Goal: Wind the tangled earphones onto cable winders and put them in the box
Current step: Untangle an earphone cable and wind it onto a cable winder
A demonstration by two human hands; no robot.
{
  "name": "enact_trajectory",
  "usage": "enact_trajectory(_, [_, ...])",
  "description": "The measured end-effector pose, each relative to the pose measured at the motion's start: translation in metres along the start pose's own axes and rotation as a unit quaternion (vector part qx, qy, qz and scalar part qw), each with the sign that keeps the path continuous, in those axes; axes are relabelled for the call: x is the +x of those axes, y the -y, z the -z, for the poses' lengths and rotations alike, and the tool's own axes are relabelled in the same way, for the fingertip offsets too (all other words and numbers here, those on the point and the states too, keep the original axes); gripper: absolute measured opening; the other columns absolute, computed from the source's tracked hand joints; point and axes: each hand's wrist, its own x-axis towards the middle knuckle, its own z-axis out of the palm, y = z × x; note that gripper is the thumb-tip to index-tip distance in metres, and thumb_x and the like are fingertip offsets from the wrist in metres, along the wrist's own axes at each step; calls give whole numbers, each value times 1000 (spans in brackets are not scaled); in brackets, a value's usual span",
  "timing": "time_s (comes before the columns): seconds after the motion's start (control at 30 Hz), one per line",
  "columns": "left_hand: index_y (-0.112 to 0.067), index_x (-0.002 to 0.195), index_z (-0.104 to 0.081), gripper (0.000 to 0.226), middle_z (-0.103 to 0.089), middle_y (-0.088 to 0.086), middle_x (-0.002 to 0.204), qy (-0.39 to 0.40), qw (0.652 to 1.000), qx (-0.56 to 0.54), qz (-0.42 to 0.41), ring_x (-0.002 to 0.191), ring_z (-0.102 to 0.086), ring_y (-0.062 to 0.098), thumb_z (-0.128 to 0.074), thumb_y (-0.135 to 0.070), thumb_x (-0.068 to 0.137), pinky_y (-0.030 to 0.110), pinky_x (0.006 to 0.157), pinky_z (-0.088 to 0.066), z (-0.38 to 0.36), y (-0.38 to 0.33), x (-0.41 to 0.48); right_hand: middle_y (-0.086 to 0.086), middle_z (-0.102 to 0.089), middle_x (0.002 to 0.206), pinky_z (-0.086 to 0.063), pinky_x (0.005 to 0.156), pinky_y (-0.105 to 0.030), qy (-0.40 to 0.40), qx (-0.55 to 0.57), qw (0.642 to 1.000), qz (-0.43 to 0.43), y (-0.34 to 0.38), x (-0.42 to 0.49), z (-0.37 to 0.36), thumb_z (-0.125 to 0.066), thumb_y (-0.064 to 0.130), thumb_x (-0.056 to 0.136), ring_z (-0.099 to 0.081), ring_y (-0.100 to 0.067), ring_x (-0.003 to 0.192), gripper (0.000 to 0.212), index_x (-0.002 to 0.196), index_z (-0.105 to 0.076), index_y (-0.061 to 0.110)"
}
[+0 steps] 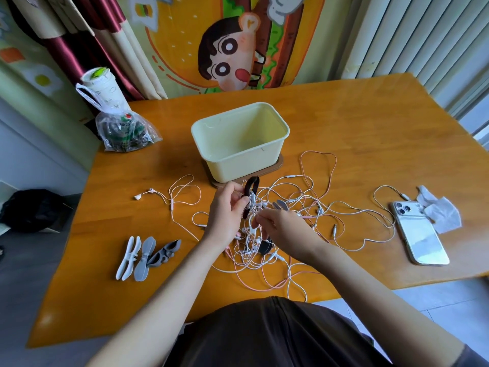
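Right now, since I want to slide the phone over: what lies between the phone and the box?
Head view: loose earphone cables lie between phone and box.

Cable tangle [291, 207] btwn hands & box [239, 140]

An orange wooden bench [370, 123] carries a pale yellow box [238, 162] standing on a brown base [277, 165]. Just in front sprawl tangled white and pink earphones [248, 251]. Three cable winders [144, 256] lie at the left, a plastic bag [124, 133] at the far-left corner, and a phone [419, 234] beside a crumpled tissue [442, 213] at the right.
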Motion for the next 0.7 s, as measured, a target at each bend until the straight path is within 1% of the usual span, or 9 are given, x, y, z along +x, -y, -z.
enact_trajectory(0.07, [-14, 100, -56, 10, -45, -4, 91, 0, 998, 51, -23, 76, -49, 3, -54, -6, 94, 3, 66, -42, 1, 2, 1, 6, -61, 84, -47, 65, -16, 2, -7, 1000, 8, 0, 0, 3, -39, 24, 100, -58, -7, 73, 29, 99, -65, 13])
enact_trajectory(0.1, [-12, 101, -57, 10, -44, -2, 93, 1, 998, 65, -23, 76, -49, 3, -55, -5, 93, 2, 67, -41, 2, 4, 1, 3, -63, 89, -51, 69, -23, 3, -14, 1000, 7, -1, 0, 4, -40, 26, 99, -59, -10, 78, 29, 99, -66, 13])
enact_trajectory(0.17, [-11, 102, -59, 11, -44, 1, 97, 14, 995, 91, -22, 77, -48, 3, -55, -5, 93, 1, 67, -40, 6, 10, 2, 0, -63, 99, -52, 76, -32, 2, -39, 999, 0, -7, 0, 6, -42, 31, 98, -59, -15, 88, 29, 100, -66, 14])
enact_trajectory(0.23, [-16, 99, -58, 10, -44, 0, 100, 50, 990, 128, -22, 81, -48, 4, -55, -8, 93, 3, 65, -40, 9, 14, 1, 1, -59, 105, -48, 81, -34, -2, -75, 997, -1, -13, -1, 7, -43, 32, 98, -55, -17, 97, 29, 100, -66, 15])
enact_trajectory(0.33, [-18, 101, -58, 12, -43, -1, 103, 111, 980, 168, -15, 86, -50, 6, -54, -9, 94, 3, 56, -43, 12, 19, -3, 0, -56, 115, -45, 89, -35, -6, -118, 993, 7, -18, -1, 8, -41, 34, 98, -52, -17, 104, 32, 110, -64, 16])
enact_trajectory(0.43, [-22, 97, -57, 14, -45, 1, 103, 153, 974, 164, -7, 83, -50, 7, -55, -8, 94, 1, 59, -43, 16, 22, -4, 1, -53, 119, -43, 89, -34, -7, -140, 990, 6, -20, -1, 13, -40, 36, 98, -52, -17, 105, 32, 114, -62, 19])
enact_trajectory(0.53, [-26, 97, -57, 17, -47, -1, 101, 194, 970, 147, 2, 84, -50, 4, -56, -9, 93, 5, 62, -44, 20, 19, -3, 1, -53, 118, -46, 88, -34, -29, -120, 992, -4, -24, 0, 19, -45, 32, 97, -53, -16, 102, 27, 111, -64, 20])
enact_trajectory(0.6, [-25, 98, -60, 18, -50, -1, 100, 234, 966, 109, 10, 90, -53, 11, -58, -9, 92, 8, 71, -44, 23, 16, -3, 0, -54, 116, -46, 84, -32, -53, -103, 993, -6, -27, 2, 22, -49, 29, 96, -54, -16, 99, 23, 109, -64, 18])
enact_trajectory(0.7, [-23, 101, -61, 22, -58, 8, 104, 316, 948, 21, 37, 101, -58, 23, -57, -4, 91, 30, 87, -51, 27, 10, -4, 0, -54, 114, -45, 80, -29, -66, -93, 993, 0, -29, 4, 22, -52, 28, 95, -55, -17, 96, 21, 106, -64, 16])
